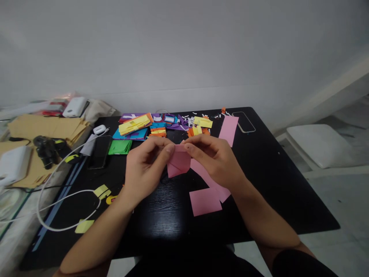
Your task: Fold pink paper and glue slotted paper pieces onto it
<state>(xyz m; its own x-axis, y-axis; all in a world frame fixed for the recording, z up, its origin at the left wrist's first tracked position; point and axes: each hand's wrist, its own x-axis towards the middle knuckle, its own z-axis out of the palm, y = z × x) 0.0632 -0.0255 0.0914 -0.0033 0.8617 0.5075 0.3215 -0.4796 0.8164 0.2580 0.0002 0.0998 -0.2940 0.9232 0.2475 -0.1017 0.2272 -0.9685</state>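
Between my two hands, above the black table, hangs a pink sheet of paper point(178, 163) with a folded strip along its top edge. My left hand point(147, 163) pinches that edge at its left end, thumb in front. At the right end my right hand point(215, 157) grips the same edge between thumb and fingers. Below my right hand a pink paper rectangle point(205, 202) lies flat on the table, touching or overlapping a longer pink strip point(211, 179) that my hand partly covers. Another pink strip point(228, 130) lies farther back on the right.
Along the back of the black table point(259, 184) lie folded yellow papers point(135, 124), green papers point(120, 147) and scattered scraps point(184, 123). A phone point(99, 153) and a white cable point(43, 200) are at left, a phone case point(244, 122) at back right. A white stool point(319, 145) stands beyond.
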